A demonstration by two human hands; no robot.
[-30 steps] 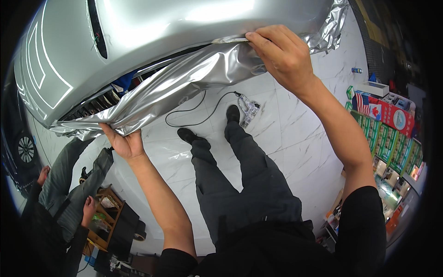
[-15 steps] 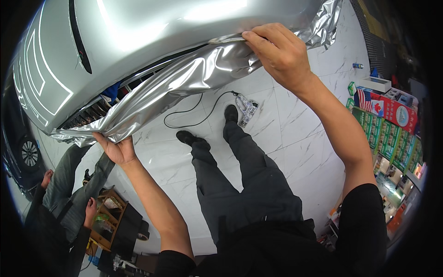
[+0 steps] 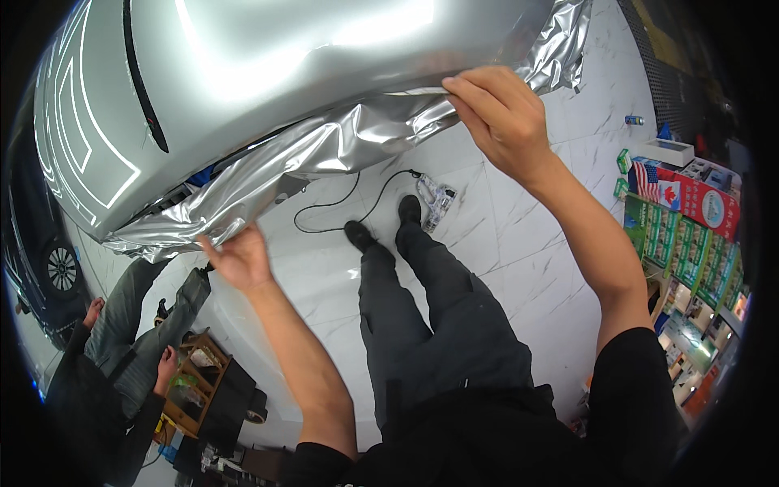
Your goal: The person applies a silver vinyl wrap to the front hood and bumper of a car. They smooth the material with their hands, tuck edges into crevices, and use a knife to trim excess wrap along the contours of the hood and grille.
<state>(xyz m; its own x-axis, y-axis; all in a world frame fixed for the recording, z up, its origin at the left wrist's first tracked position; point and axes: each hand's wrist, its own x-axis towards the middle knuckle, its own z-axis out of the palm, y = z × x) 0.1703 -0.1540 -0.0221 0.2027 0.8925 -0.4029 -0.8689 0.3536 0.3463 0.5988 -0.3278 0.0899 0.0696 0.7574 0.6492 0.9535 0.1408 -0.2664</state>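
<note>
A sheet of shiny silver film (image 3: pixel 349 134) hangs loose and creased along the lower edge of a silver car body panel (image 3: pixel 260 65). My right hand (image 3: pixel 507 122) pinches the film's upper edge between thumb and fingers, close against the panel's rim. Below the film's left part is my left hand (image 3: pixel 243 261), its fingers spread and the palm turned up. Its fingertips are at the film's lower edge; whether they touch it I cannot tell. Behind the film, a dark gap (image 3: pixel 174 195) in the car shows only in part.
A pale hand tool (image 3: pixel 436 203) with a black cord (image 3: pixel 320 230) lies on the marble-patterned floor by my feet. At the left another person (image 3: pixel 122 357) sits near a wooden shelf unit (image 3: pixel 199 377). Stacked green boxes (image 3: pixel 686 243) stand at the right, near a small can (image 3: pixel 634 120).
My left hand has moved right and its fingers have opened off the film. My right hand has come slightly nearer, still pinching. The film covers more of the gap. My left foot has shifted right.
</note>
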